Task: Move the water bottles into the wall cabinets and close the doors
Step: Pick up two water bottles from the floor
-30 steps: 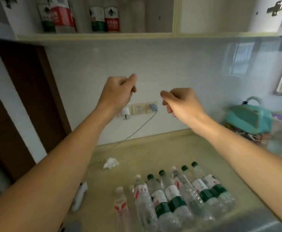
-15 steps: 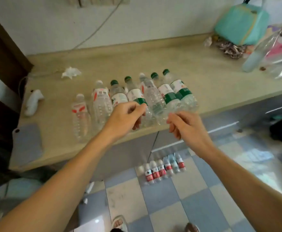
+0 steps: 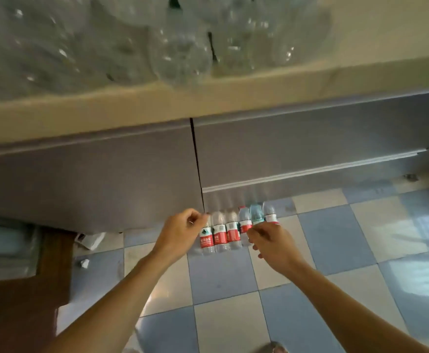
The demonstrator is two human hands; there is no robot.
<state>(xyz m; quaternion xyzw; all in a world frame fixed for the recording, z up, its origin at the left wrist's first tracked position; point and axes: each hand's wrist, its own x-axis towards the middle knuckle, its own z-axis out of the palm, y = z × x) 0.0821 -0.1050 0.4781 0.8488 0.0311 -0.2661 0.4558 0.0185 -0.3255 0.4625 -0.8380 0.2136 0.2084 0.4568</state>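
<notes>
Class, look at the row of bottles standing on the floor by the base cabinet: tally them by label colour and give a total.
Red-label bottles: 5
Teal-label bottle: 1
Total: 6 bottles on the floor.

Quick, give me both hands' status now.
Left hand: loosely curled, holding nothing, at the left end of the floor bottles.
Right hand: loosely curled, empty, at the row's right end.

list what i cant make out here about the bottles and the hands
- Bottles on the counter: head view, blurred and cut off by the top edge; count and labels unreadable.
- Floor bottles: outer ones partly behind the left hand and right hand; label print too small.
- Whether the fingers touch a bottle: cannot tell.
- Wall cabinets: out of frame.
</notes>
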